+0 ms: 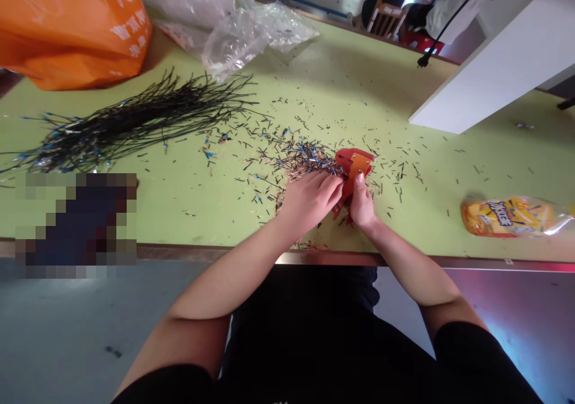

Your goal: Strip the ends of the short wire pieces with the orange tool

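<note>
My right hand is wrapped around a red and orange wire stripper, thumb along its side. My left hand is closed beside the tool's jaws, fingertips pinched together; whatever they hold is hidden. Just beyond and left of it lies a pile of short black wire offcuts with blue bits. A large bundle of thin black wires with blue ends lies farther left on the green table.
An orange bag and clear plastic bags stand at the back left. A drink bottle lies at right, near a white panel. A blurred-out dark object is at the left front edge. Another person is beyond the table.
</note>
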Action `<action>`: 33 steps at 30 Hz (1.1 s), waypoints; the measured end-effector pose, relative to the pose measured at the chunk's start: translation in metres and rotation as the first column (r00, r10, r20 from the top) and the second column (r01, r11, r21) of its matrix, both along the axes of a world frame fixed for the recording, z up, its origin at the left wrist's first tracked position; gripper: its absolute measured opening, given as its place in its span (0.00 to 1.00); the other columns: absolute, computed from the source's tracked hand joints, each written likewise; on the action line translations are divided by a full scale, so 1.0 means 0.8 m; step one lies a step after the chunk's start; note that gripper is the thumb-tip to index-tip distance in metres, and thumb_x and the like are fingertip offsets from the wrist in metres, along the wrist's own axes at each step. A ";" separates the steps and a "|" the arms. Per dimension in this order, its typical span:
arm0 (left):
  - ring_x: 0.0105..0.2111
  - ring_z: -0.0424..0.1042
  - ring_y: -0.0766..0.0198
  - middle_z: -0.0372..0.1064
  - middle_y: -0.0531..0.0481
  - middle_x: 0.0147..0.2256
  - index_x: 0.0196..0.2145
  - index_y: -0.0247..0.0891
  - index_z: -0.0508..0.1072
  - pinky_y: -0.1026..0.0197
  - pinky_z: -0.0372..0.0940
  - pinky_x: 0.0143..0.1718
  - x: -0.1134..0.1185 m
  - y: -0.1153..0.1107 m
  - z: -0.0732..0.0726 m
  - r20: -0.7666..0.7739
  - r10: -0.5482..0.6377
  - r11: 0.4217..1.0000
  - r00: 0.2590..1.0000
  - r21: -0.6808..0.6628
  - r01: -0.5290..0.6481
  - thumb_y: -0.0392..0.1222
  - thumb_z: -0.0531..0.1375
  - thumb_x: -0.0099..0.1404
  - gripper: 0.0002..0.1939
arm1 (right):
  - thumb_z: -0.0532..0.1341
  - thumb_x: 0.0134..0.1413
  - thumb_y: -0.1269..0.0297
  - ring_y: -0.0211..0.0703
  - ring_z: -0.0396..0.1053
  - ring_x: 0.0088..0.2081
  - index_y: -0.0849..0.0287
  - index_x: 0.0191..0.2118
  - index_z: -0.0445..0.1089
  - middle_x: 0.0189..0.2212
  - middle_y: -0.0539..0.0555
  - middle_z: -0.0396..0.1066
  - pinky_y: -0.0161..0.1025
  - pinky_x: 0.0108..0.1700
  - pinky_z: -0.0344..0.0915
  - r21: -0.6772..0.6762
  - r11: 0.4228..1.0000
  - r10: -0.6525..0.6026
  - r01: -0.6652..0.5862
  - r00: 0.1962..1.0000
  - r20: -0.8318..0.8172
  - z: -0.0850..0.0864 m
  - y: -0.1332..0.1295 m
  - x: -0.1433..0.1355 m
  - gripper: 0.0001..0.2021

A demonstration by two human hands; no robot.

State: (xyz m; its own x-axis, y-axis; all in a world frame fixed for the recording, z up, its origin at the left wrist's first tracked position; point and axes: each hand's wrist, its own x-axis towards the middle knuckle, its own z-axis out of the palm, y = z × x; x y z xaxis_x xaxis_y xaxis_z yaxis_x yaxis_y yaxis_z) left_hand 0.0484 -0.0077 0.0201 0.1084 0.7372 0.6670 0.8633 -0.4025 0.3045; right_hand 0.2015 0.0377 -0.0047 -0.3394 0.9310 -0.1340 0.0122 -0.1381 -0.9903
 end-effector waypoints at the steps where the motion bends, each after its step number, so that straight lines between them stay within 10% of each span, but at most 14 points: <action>1: 0.29 0.74 0.64 0.75 0.50 0.28 0.36 0.40 0.74 0.61 0.61 0.28 0.000 0.000 0.000 0.001 0.003 1.000 1.000 0.006 -0.003 0.37 0.55 0.76 0.10 | 0.48 0.62 0.27 0.50 0.70 0.27 0.53 0.32 0.71 0.20 0.53 0.63 0.45 0.26 0.70 0.000 1.000 0.009 -0.009 1.000 0.007 -0.001 0.000 0.000 0.33; 20: 0.37 0.81 0.64 0.82 0.48 0.40 0.50 0.40 0.74 0.61 0.73 0.39 -0.039 0.020 -0.009 0.471 0.031 0.974 0.881 -0.212 0.079 0.42 0.56 0.77 0.10 | 0.53 0.55 0.22 0.43 0.70 0.23 0.58 0.30 0.70 0.20 0.51 0.67 0.45 0.32 0.77 -0.255 0.797 0.415 -0.547 0.803 -0.427 0.023 0.030 0.027 0.38; 33: 0.27 0.75 0.66 0.81 0.49 0.36 0.42 0.39 0.78 0.62 0.69 0.34 -0.036 0.023 -0.016 0.349 0.063 0.984 0.935 -0.179 0.001 0.41 0.57 0.74 0.09 | 0.55 0.56 0.24 0.42 0.68 0.21 0.58 0.27 0.70 0.18 0.50 0.65 0.44 0.30 0.75 -0.243 0.776 0.477 -0.582 0.794 -0.377 0.016 0.020 0.021 0.36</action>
State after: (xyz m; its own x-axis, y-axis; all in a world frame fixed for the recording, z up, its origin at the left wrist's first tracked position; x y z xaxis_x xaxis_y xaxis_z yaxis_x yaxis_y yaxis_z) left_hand 0.0194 0.0110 0.0073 -0.1348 0.8436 0.5198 0.6988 -0.2909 0.6535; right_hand 0.2182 0.0541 0.0081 -0.8350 0.5051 -0.2183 -0.0846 -0.5099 -0.8561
